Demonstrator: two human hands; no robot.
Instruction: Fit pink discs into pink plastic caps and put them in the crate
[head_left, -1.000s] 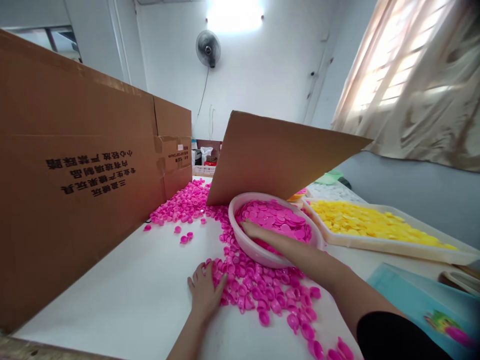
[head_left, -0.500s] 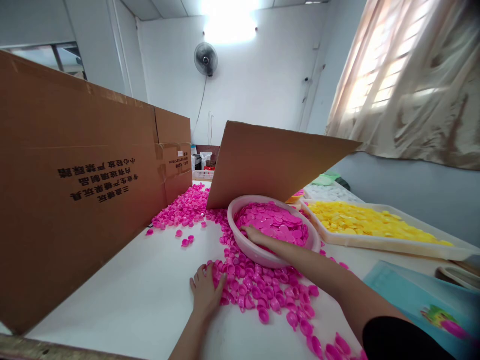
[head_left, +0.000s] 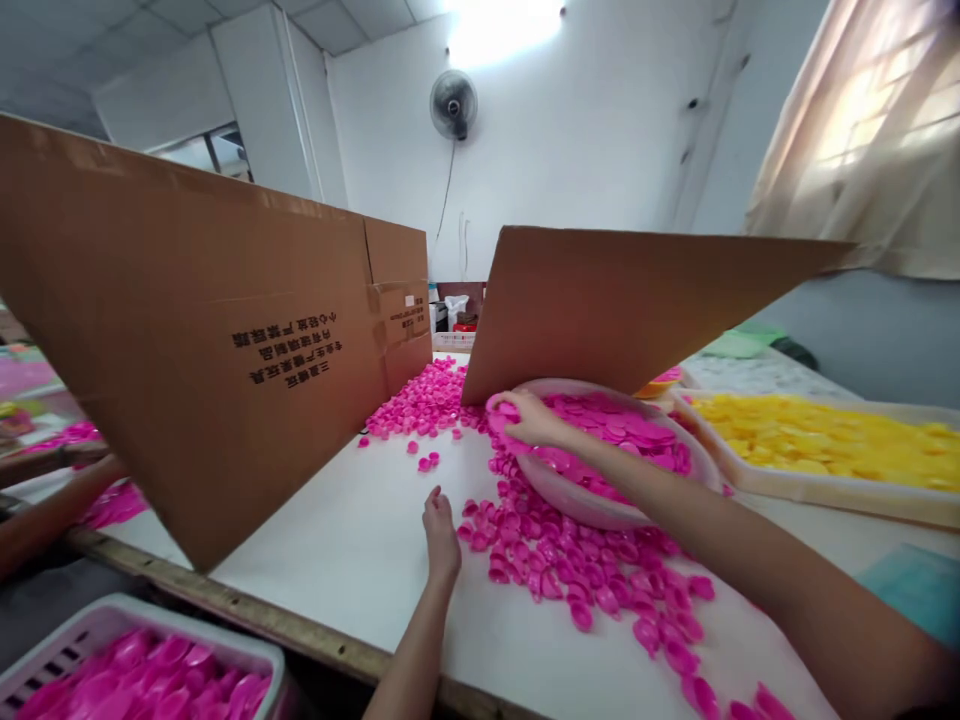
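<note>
My right hand is closed around a few flat pink discs, just over the left rim of a pale pink basin. Many more pink discs fill that basin. My left hand is raised a little over the white table, its fingers curled together; whatever they hold, if anything, is hidden. Small pink plastic cups with little handles lie scattered beside it and around the basin's front.
A large cardboard box stands at left; a cardboard sheet leans behind the basin. A tray of yellow pieces is at right. A crate of pink pieces sits below the table edge. Another person's arm shows at far left.
My right hand has come up out of the disc pile to the basin's left rim, with pink discs in it. My left hand has left the cups and its fingers have closed. The view has turned left.
</note>
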